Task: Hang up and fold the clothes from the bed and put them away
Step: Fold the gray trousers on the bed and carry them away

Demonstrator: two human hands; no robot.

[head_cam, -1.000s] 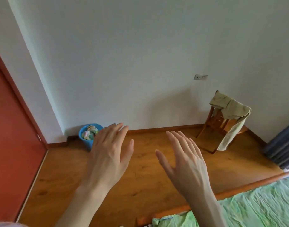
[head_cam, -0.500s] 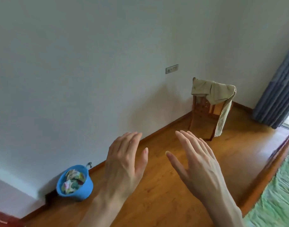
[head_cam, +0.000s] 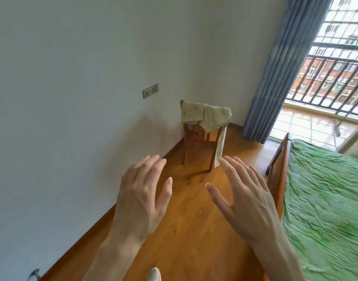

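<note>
Pale wall and wooden floor fill my head view, with a wooden chair against the wall as my landmark. Draped over its back is the olive garment, one end hanging down its right side; the green-sheeted bed lies right of the chair. I judge the cloth light, limp and unslippery, best taken at the bunched top over the backrest. Nearer me than the chair, my left hand and right hand hover, fingers spread, holding nothing.

No legible text or labels anywhere.
</note>
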